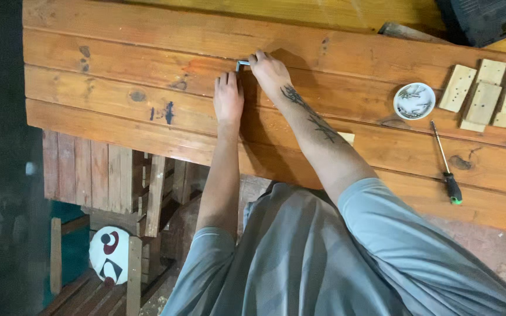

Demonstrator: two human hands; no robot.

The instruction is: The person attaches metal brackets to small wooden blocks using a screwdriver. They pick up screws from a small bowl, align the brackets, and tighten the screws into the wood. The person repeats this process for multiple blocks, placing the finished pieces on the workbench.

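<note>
Hands meet near the middle of the plank surface (118, 47): the right hand (269, 71) pinches a small metal key (242, 63) by its bent end, while the left hand (228, 96) lies flat just beside it, grasping nothing. Toward the right edge sit a dish (414, 101) of screws, wood blocks (487, 93) and a screwdriver (446, 164).

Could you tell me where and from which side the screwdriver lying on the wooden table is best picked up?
Take the screwdriver by its dark handle with the green end, at the near end toward the table edge. It lies flat, its thin metal shaft pointing away toward the white dish, so a hand coming from above, fingers across the handle, would probably grip best.
</note>
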